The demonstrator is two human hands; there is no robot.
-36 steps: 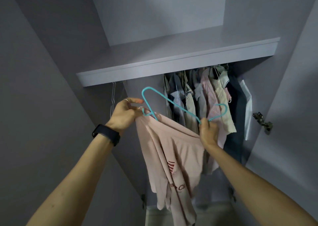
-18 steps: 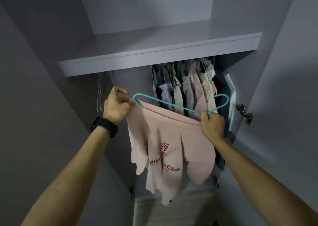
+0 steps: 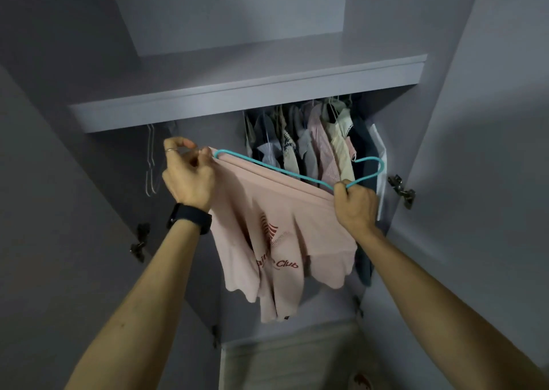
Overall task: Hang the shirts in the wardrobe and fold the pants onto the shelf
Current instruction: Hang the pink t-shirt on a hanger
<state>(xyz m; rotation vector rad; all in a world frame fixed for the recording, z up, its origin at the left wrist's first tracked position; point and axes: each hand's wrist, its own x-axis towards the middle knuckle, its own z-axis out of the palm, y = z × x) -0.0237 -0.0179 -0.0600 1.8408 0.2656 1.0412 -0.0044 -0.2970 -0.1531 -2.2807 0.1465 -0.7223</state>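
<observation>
Holding a pink shirt up before the open wardrobe, just below the shelf and in front of the hung clothes. Draped over a teal hanger. Gripping the hanger's right end in the right hand, fingers curled tight round the wire. Pinching shirt and hanger's left end together in the left hand, thumb against fingers.

You've got: pale pink fabric shirt, dark red print; thin teal wire hanger; black wristband left; pink-striped hanging shirt far right.
</observation>
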